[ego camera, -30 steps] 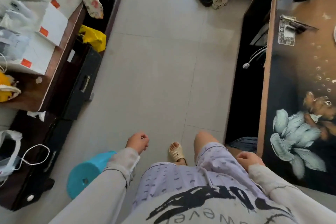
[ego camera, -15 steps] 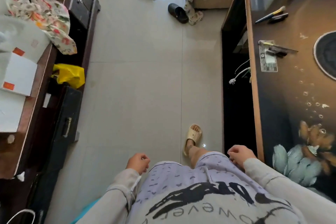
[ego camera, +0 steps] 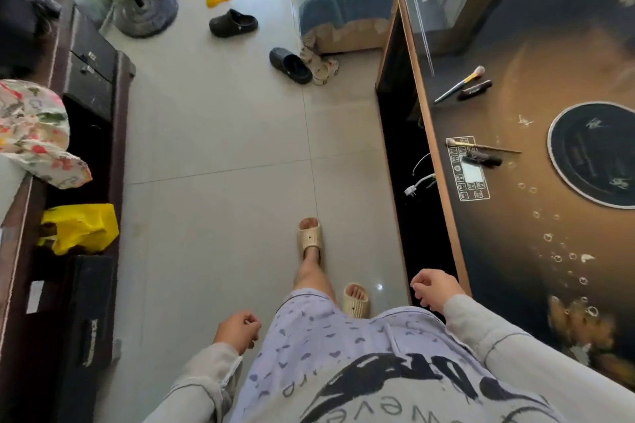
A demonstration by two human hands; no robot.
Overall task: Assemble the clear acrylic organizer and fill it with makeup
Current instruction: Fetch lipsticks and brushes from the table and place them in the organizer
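Both hands hold nothing: the left hand hangs by the left thigh, fingers loosely curled; the right hand hangs the same way, just beside the near left edge of the table. The clear acrylic organizer stands at the far end of that table, close to its left edge; whether it is fully assembled cannot be told. Nearer, a makeup brush and a dark tube lie side by side; a second brush and second tube lie across a printed control panel near the edge. Left of the table, a strip of tiled floor runs open ahead, bounded on the left by a dark cabinet; a dark clog and another clog lie at its far end.
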